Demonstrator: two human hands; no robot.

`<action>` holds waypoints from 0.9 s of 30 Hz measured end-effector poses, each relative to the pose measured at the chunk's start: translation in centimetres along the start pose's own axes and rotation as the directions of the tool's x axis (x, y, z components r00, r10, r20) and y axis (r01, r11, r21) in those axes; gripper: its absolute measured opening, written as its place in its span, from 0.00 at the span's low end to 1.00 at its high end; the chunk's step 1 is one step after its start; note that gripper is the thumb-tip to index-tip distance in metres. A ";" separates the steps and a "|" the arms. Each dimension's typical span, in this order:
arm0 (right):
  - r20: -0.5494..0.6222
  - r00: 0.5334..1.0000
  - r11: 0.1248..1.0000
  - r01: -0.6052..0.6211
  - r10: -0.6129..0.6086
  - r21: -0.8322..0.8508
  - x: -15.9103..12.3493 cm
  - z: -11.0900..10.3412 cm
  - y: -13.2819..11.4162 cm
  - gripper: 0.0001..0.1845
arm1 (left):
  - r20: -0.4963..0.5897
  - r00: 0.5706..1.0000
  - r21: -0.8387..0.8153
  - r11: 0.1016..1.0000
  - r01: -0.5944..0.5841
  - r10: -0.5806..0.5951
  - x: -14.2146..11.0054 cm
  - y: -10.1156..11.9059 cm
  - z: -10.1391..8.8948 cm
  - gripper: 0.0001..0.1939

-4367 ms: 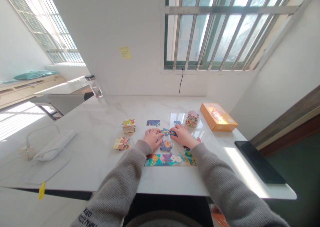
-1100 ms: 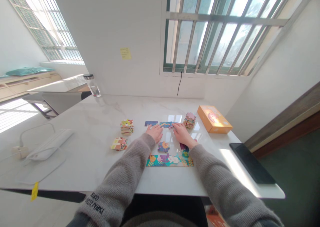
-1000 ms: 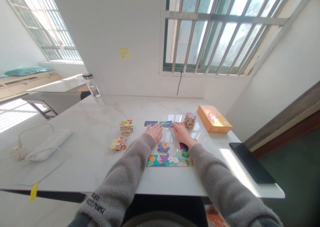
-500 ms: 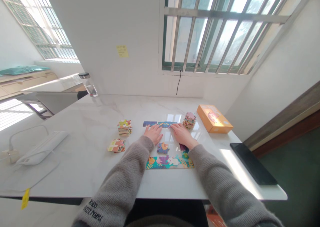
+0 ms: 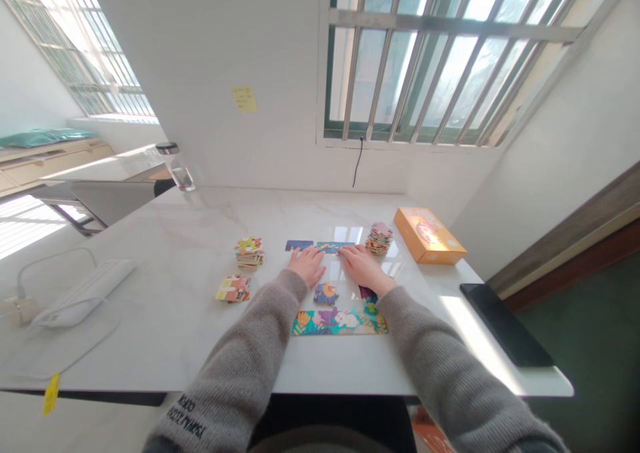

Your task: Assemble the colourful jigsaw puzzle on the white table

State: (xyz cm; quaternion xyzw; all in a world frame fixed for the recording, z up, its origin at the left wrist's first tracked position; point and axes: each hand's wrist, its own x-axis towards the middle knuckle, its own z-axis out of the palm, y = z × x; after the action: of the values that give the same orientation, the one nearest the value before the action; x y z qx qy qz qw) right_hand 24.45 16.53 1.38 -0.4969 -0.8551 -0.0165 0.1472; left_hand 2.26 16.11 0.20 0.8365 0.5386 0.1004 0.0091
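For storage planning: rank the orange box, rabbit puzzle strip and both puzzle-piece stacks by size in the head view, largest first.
1. The orange box and the rabbit puzzle strip: unsure, the strip lies nearer the camera.
2. The left stack and the right stack: they look alike.
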 end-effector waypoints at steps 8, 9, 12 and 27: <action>0.030 0.998 0.999 -0.047 0.047 -0.014 -0.2 -0.6 -0.7 0.22 | 0.002 1.000 -0.007 1.000 -0.008 0.008 -0.1 0.1 -0.2 0.22; 0.024 0.999 0.998 -0.048 0.049 -0.027 -0.3 -0.6 -0.8 0.22 | 0.002 1.000 -0.003 1.000 -0.007 0.007 -0.2 0.2 -0.3 0.22; 0.016 0.998 0.997 -0.053 0.054 -0.055 -0.5 -0.7 -1.0 0.22 | 0.000 1.000 0.014 1.000 -0.002 0.002 -0.3 0.2 -0.4 0.22; 0.065 0.998 1.000 0.019 -0.019 -0.006 0.3 0.0 -0.6 0.25 | 0.007 1.000 0.039 0.999 -0.027 0.027 0.0 -0.2 0.0 0.23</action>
State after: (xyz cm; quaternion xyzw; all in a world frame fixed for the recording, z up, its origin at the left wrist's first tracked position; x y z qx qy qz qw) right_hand 23.79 16.45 1.52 -0.4896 -0.8640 -0.0047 0.1177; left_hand 2.06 16.18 0.19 0.8441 0.5289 0.0874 -0.0068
